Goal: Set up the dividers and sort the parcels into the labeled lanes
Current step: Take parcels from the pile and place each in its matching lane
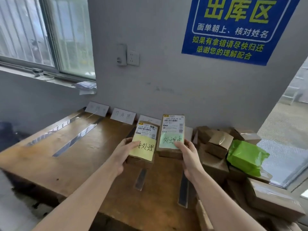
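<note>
My left hand [124, 154] grips a brown parcel with a yellow note [144, 144] and a shipping label on top. My right hand [188, 152] grips a second brown parcel with a green note [172, 130], held a little higher and to the right. Both parcels hover over the wooden table [70, 155]. Several dark divider strips lie lengthwise on the table, among them one on the left [76, 139], one under the left parcel [140, 179] and one below my right wrist [183, 192]. White lane label cards [123, 115] lean on the wall at the table's far edge.
A heap of brown cardboard parcels [218, 144] and a green plastic mailer [245, 155] fills the right side of the table. More boxes [273, 199] lie at the near right. A window [41, 35] is at left, and a blue sign [236, 27] hangs on the grey wall.
</note>
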A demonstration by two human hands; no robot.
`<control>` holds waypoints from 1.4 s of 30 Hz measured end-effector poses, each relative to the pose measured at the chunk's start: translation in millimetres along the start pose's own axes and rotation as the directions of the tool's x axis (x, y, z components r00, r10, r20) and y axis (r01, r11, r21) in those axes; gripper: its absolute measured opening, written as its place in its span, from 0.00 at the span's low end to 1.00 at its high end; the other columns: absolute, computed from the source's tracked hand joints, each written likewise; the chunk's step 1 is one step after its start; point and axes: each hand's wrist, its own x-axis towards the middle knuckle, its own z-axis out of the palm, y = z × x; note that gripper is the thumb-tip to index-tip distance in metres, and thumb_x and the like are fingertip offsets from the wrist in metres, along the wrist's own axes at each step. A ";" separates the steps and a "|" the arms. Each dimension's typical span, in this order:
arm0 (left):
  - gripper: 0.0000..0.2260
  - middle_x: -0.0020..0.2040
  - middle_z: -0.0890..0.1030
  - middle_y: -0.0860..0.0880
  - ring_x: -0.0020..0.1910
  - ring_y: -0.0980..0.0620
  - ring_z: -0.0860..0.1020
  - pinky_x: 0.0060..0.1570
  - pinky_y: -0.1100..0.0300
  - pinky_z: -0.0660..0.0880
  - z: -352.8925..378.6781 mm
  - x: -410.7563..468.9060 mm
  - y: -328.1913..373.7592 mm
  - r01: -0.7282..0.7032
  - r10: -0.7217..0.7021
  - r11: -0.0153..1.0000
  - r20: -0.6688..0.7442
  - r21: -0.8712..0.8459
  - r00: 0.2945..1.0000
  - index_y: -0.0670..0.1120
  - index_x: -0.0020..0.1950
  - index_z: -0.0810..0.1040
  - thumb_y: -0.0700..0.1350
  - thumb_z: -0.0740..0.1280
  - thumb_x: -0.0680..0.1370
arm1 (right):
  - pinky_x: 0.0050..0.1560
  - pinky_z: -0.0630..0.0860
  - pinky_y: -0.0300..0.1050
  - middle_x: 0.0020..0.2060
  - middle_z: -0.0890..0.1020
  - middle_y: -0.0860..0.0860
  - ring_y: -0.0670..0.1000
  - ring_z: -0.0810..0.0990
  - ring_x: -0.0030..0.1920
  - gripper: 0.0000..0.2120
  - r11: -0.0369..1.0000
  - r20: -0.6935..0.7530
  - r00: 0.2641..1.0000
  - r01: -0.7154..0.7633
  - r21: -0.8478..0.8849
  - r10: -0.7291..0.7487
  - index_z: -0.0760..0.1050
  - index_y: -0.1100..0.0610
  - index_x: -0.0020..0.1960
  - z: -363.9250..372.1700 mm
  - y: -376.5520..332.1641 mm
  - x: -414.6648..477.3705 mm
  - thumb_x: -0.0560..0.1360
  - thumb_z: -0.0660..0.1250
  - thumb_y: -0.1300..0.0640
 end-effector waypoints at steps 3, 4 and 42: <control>0.12 0.47 0.85 0.42 0.48 0.43 0.81 0.47 0.48 0.79 -44.3 9.3 10.2 0.026 -0.025 0.999 0.012 -0.028 1.000 0.48 0.60 0.75 0.40 0.67 0.78 | 0.68 0.71 0.62 0.54 0.85 0.51 0.53 0.82 0.58 0.26 1.000 -0.010 1.000 0.007 -0.007 -0.007 0.71 0.52 0.68 42.7 9.5 3.0 0.73 0.74 0.50; 0.13 0.48 0.85 0.42 0.49 0.42 0.81 0.47 0.48 0.79 -59.6 12.2 13.6 0.028 -0.027 0.999 0.015 -0.030 1.000 0.48 0.61 0.76 0.39 0.67 0.78 | 0.68 0.70 0.62 0.53 0.85 0.50 0.53 0.82 0.59 0.27 1.000 -0.008 1.000 0.007 -0.021 -0.007 0.70 0.51 0.69 57.0 12.7 3.6 0.72 0.74 0.49; 0.14 0.57 0.80 0.39 0.51 0.45 0.79 0.45 0.47 0.79 -241.3 319.4 45.1 0.223 -0.231 0.973 -0.216 -0.059 0.949 0.43 0.61 0.72 0.40 0.70 0.78 | 0.59 0.79 0.57 0.55 0.81 0.54 0.52 0.81 0.55 0.29 0.966 -0.067 0.974 -0.225 -0.129 0.218 0.66 0.55 0.70 300.3 75.3 260.5 0.74 0.73 0.50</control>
